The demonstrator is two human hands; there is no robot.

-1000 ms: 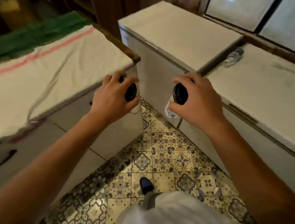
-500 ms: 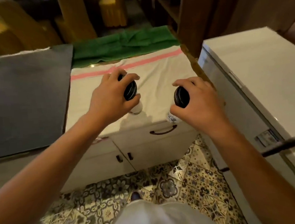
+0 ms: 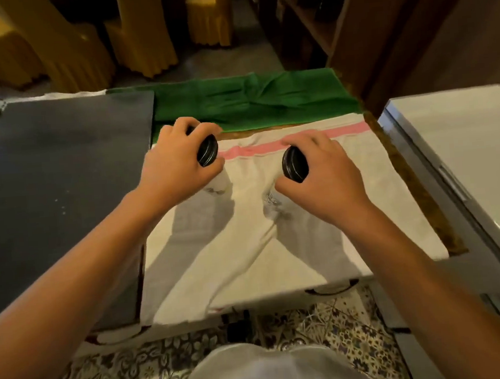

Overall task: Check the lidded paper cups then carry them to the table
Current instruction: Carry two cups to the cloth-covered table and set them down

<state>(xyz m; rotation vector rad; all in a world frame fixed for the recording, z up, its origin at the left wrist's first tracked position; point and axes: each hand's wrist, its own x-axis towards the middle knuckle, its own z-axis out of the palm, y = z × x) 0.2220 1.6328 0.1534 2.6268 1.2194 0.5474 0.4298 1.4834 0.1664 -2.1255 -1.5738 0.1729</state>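
Cups, two, of white paper with black lids, held over the cloth-covered tabletop [image 3: 278, 262], one in each hand. The left cup [image 3: 218, 183] hangs from the left hand [image 3: 175, 165], whose fingers curl round its black lid [image 3: 207, 149] from above; the right cup [image 3: 269, 201] is grasped in the same way by the right hand [image 3: 328, 177] at its own lid [image 3: 294, 164]. Both cup bodies show dark print and are largely hidden by the hands; whether their bases touch the cloth cannot be told, though shadows fall directly beneath them. The white cloth [image 3: 349, 211] bears a pink stripe [image 3: 254, 150]; beyond it lies a green cloth [image 3: 245, 103], and to the left a dark sheet [image 3: 57, 189]. A white chest [image 3: 464, 148] stands at right, yellow chairs [image 3: 140, 33] in the background, patterned floor tiles [image 3: 138, 377] below.
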